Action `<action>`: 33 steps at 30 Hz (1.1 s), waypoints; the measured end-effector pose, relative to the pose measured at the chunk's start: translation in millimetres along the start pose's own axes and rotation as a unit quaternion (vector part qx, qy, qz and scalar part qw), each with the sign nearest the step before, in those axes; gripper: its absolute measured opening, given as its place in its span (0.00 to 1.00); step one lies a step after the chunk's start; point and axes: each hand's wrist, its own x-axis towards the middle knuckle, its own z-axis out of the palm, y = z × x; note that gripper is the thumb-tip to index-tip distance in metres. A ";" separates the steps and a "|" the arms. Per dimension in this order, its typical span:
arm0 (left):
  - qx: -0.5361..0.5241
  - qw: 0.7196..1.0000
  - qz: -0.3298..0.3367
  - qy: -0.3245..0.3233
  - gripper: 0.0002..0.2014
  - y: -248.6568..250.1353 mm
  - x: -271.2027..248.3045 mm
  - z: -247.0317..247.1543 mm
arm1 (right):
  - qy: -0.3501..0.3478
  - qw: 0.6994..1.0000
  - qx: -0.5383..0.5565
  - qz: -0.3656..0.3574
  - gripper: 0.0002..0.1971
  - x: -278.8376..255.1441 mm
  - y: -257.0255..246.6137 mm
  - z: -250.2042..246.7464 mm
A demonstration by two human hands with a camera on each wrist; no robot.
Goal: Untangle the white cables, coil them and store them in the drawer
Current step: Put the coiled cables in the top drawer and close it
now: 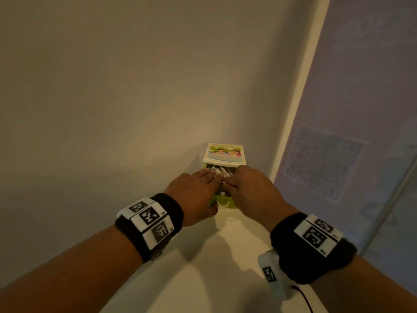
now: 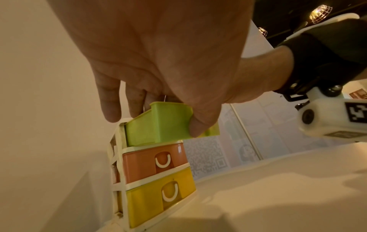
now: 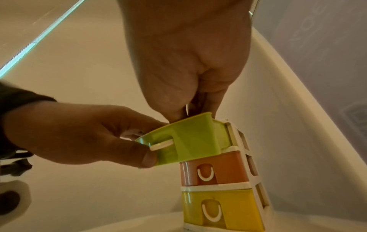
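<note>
The white cables (image 1: 222,172) lie bunched inside the green top drawer (image 1: 222,177), which is pulled partway out of a small three-drawer cabinet (image 1: 223,154) standing on the desk (image 1: 225,256) in a corner against the wall. So the storing looks nearly done. Whether the cables were neatly coiled cannot be told, since both hands cover most of them. What seems left is to tuck in the last strands and push the drawer shut.

The left hand (image 1: 191,195) holds the drawer's front, thumb under its edge and fingers stretched over the opening. The right hand (image 1: 246,188) reaches in from above, its fingers bent down into the drawer; its grip looks closed on a bit of cable, though this is mostly hidden.

The head view alone shows the cables. The wrist views add the orange drawer (image 2: 152,161) and yellow drawer (image 2: 157,199) below, both closed, plus the green drawer's white handle (image 3: 161,145) by the left thumb.
</note>
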 end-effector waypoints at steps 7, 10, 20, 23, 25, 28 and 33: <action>0.039 0.999 0.005 0.005 0.32 -0.4 0.8 0.6 | -0.021 0.998 -0.051 -0.035 0.23 -18.8 -9.2 -5.4; 0.040 0.999 0.007 0.004 0.32 -5.3 1.2 -0.6 | -0.002 0.998 -0.034 -0.044 0.26 -35.8 -14.0 -11.4; -0.023 0.999 -0.020 0.019 0.28 -7.7 20.2 1.2 | -0.002 0.996 -0.083 -0.041 0.20 -9.3 6.5 -5.9; -0.040 0.998 -0.022 0.038 0.29 -5.1 26.9 7.5 | 0.011 0.998 -0.059 -0.019 0.18 -2.5 9.0 -3.9; -0.035 0.998 -0.030 0.053 0.28 -7.2 30.6 9.9 | 0.015 0.998 -0.067 -0.005 0.18 -0.8 11.0 -1.7; 0.010 0.997 -0.023 0.073 0.25 -11.2 33.4 13.1 | 0.048 0.995 -0.089 0.023 0.18 -2.1 12.1 -0.1; 0.000 0.994 -0.046 0.100 0.27 -16.4 33.6 21.8 | 0.047 0.994 -0.087 0.037 0.19 -0.6 11.1 4.9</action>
